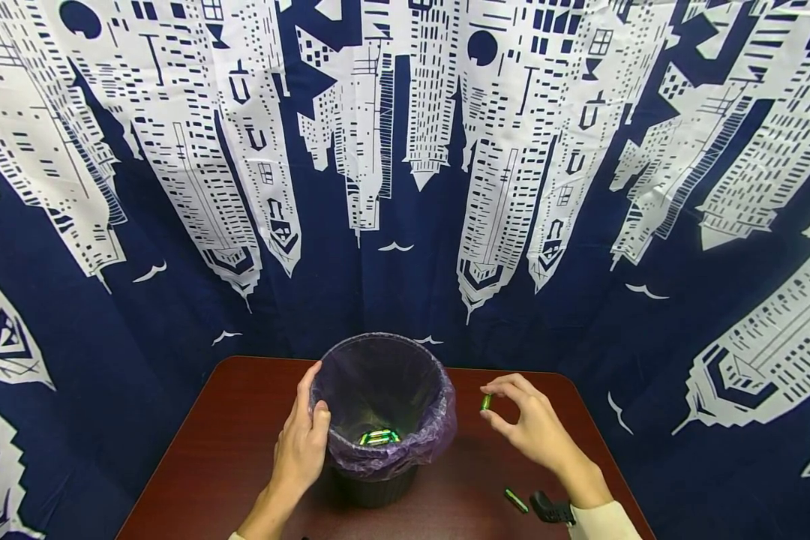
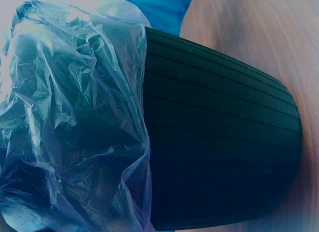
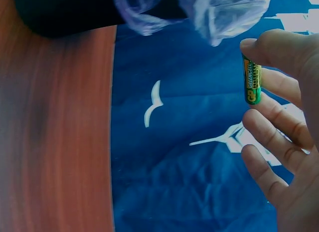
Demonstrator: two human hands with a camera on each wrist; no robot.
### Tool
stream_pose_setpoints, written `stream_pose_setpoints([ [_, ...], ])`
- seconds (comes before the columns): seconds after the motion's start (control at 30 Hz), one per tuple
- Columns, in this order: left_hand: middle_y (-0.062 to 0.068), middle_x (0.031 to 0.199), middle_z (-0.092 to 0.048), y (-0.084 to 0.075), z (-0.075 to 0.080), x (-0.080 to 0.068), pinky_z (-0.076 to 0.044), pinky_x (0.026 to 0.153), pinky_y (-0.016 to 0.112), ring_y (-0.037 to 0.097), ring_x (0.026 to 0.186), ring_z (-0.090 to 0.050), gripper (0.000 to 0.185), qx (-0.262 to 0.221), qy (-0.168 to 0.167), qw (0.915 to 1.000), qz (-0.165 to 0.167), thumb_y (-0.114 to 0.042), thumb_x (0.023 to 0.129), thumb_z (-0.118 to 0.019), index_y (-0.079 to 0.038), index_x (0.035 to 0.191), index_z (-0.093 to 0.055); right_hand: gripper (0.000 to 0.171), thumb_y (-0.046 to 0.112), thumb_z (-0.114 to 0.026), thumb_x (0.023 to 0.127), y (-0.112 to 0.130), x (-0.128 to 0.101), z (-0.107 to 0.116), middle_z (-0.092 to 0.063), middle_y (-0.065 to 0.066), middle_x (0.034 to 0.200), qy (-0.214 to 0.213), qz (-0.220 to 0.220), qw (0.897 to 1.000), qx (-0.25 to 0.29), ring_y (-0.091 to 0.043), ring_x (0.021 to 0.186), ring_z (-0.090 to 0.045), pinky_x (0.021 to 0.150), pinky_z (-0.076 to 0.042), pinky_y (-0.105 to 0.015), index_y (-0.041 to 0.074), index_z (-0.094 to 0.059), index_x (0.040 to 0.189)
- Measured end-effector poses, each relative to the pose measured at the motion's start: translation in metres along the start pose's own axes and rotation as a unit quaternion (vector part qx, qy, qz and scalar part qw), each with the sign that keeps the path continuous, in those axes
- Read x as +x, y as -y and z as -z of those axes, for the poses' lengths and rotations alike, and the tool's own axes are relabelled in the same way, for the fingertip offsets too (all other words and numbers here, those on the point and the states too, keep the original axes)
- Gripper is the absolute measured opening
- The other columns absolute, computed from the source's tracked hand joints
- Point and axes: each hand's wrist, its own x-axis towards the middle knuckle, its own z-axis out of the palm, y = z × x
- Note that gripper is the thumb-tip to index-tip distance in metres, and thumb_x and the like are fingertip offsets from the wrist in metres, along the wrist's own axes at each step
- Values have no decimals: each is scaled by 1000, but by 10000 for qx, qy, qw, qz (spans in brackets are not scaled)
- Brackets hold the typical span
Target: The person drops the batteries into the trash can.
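Note:
A dark ribbed trash bin (image 2: 224, 127) stands upright, lined with a translucent purple bag (image 1: 439, 427) folded over its rim. Several shiny green batteries (image 1: 379, 437) lie at the bottom inside it. On the bin's left side, my left hand (image 1: 301, 442) holds the rim, thumb and fingertips at the edge; the left wrist view hides this hand. To the right of the bin and above the table, my right hand (image 1: 529, 424) pinches a green-and-gold battery (image 3: 252, 80) between thumb and fingertips. Another green battery (image 1: 516, 500) lies on the table near my right wrist.
The reddish-brown wooden table (image 1: 196, 450) ends just behind the bin. A navy curtain (image 1: 391, 292) with white upside-down city buildings hangs at the back and sides. A black band (image 1: 551, 508) is around my right wrist.

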Motion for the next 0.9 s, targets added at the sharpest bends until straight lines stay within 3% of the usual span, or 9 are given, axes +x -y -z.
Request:
stream_pose_setpoints([
  [0.07,13,139,-76,0,0,0,-39,62,41,25,75,-54,73,4,3,10000,-9,-31,113,-51,-58,178,-32,43,3,-103,82,3,6,4,-80,0,122,-17,46,10000,-5,-23,105,-79,96,-62,-22,14,-85,121],
  [0.17,12,152,-74,-1,0,1,-40,64,42,26,78,-56,72,16,-4,10000,-17,-31,113,-51,-56,179,-32,43,3,-102,83,8,14,8,-80,-1,123,-54,125,9999,-10,-23,107,-79,102,-50,-8,13,-85,121],
  [0.23,11,161,-71,-1,0,0,-41,65,42,26,80,-58,72,31,-24,10000,-21,-31,114,-51,-55,179,-33,42,4,-102,84,11,19,11,-79,-2,123,-56,157,9999,-12,-23,111,-79,105,-48,-6,13,-85,122],
  [0.4,12,151,-74,-2,0,-1,-41,66,42,26,81,-59,72,38,13,10000,22,-32,113,-51,-57,179,-32,42,4,-101,85,19,29,16,-79,-1,124,-87,239,9997,53,-27,117,-79,113,-40,-1,13,-85,123],
  [0.57,8,160,-72,-2,-2,-2,-41,68,43,25,86,-62,73,89,-3,10000,8,-32,113,-51,-56,179,-32,42,4,-101,85,24,41,20,-80,0,125,-151,445,9988,114,-26,118,-78,114,-42,-4,13,-86,124],
  [0.8,11,131,-74,-2,0,-2,-39,66,43,24,79,-56,73,46,9,9999,94,-32,113,-49,-58,178,-32,43,5,-100,87,37,62,21,-79,-1,128,-162,680,9972,249,-26,120,-77,114,-45,-6,14,-85,127],
  [0.87,10,145,-76,-3,1,-2,-40,66,43,23,81,-59,72,68,-13,9999,81,-32,113,-49,-55,179,-33,43,6,-100,88,41,69,22,-79,-2,128,-147,763,9966,269,-26,121,-77,114,-45,-7,13,-85,127],
  [0.9,12,136,-76,-3,1,-2,-39,65,43,23,79,-58,71,49,-6,9999,103,-32,114,-49,-55,179,-33,43,7,-100,88,43,72,22,-79,-2,129,-142,818,9962,270,-26,121,-77,114,-46,-8,13,-85,128],
])
